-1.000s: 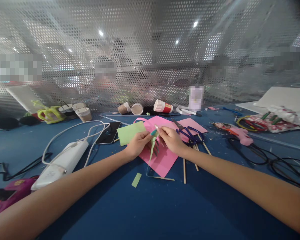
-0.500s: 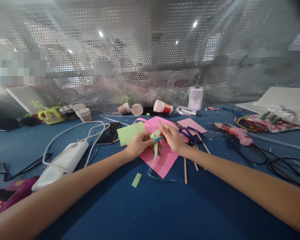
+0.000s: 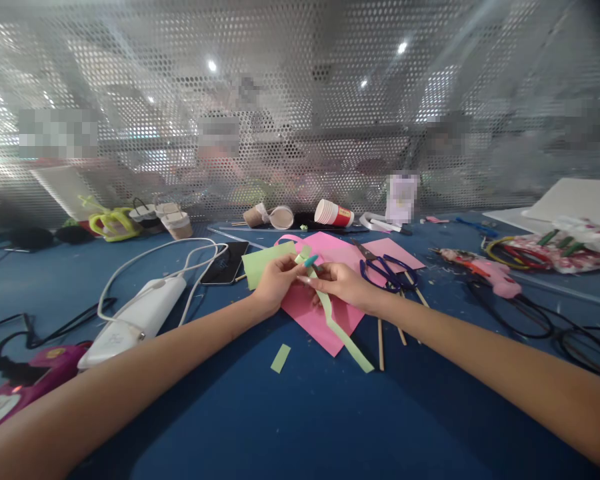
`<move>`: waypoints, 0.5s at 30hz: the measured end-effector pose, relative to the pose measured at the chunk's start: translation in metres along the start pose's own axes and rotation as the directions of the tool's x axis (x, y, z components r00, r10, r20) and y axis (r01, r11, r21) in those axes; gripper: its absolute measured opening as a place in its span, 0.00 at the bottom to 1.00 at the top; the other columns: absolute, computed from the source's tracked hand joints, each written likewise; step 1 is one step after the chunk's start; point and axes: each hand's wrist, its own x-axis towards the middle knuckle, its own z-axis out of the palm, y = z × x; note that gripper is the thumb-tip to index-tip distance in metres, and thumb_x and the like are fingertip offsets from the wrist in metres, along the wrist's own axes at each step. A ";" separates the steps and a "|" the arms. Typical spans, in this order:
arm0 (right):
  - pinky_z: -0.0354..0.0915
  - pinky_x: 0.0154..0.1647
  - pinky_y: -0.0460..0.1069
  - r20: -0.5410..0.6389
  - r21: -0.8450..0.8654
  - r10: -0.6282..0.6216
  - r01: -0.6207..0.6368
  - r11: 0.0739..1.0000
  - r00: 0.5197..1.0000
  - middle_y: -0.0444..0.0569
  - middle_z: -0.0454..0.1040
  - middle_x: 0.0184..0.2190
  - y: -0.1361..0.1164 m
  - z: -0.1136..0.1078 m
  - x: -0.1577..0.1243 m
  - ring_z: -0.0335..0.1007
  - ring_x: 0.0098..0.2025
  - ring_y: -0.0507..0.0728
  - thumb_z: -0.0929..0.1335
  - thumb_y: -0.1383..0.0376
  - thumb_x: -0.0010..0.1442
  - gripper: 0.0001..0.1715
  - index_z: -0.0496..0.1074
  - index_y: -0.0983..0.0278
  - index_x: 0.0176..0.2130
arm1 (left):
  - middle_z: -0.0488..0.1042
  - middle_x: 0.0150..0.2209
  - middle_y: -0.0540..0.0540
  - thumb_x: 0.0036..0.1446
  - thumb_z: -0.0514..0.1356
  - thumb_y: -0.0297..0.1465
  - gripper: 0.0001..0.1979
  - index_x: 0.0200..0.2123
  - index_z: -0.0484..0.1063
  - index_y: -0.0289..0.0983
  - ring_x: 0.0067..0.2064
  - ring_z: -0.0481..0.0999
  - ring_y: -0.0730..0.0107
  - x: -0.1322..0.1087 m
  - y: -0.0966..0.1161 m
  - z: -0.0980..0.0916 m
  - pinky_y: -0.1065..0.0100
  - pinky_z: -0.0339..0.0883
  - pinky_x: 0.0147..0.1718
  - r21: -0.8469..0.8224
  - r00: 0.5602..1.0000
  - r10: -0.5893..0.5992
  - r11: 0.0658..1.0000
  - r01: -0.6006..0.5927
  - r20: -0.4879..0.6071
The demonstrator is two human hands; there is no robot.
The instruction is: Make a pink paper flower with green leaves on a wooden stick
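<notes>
A pale green paper strip (image 3: 344, 337) is pinched between the fingers of my left hand (image 3: 276, 283), its upper end folded or looped near the thumb. The long tail slants down to the right over pink paper (image 3: 313, 320). My right hand (image 3: 344, 287) also closes its fingers on the strip, close to my left fingertips. Behind my left hand lies a green paper sheet (image 3: 260, 262). Blue-handled scissors (image 3: 387, 270) rest just beyond my right hand. A small green paper piece (image 3: 281, 358) lies on the table in front.
Wooden sticks (image 3: 381, 343) lie right of the pink paper. A phone (image 3: 225, 263) and a white power strip (image 3: 137, 320) with looping cable are at left. A pink glue gun (image 3: 495, 275) with black cord sits at right. Paper cups (image 3: 333, 213) lie along the back.
The strip's tail has swung from hanging curled below my left hand to lying flat, slanting right. My right hand has lowered and come closer to my left. The view has shifted slightly.
</notes>
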 end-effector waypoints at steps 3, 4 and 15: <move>0.69 0.19 0.48 0.059 -0.037 0.034 -0.032 0.999 0.998 0.44 0.74 0.19 0.000 -0.003 -0.003 0.71 0.18 0.53 0.72 0.52 0.50 0.21 0.66 0.66 0.32 | 0.72 0.21 0.52 0.35 0.71 0.38 0.19 0.26 0.69 0.34 0.22 0.70 0.76 0.001 0.001 0.000 0.72 0.65 0.23 -0.029 1.000 -0.016 0.999 0.016 -0.008; 0.67 0.17 0.47 0.066 -0.055 0.042 -0.039 0.998 0.997 0.44 0.73 0.18 0.001 -0.003 -0.003 0.70 0.17 0.53 0.71 0.51 0.51 0.21 0.66 0.66 0.30 | 0.73 0.22 0.52 0.35 0.72 0.38 0.19 0.27 0.70 0.34 0.22 0.71 0.76 0.001 0.001 0.000 0.72 0.66 0.24 -0.032 1.000 -0.023 0.999 0.023 -0.013; 0.66 0.14 0.45 0.065 -0.036 0.103 -0.101 0.994 0.993 0.44 0.73 0.15 -0.001 -0.005 -0.007 0.69 0.14 0.52 0.72 0.49 0.48 0.24 0.67 0.67 0.26 | 0.75 0.24 0.50 0.39 0.70 0.38 0.16 0.27 0.72 0.33 0.25 0.72 0.76 0.001 -0.003 -0.001 0.72 0.67 0.26 0.011 0.999 0.027 1.000 -0.027 -0.017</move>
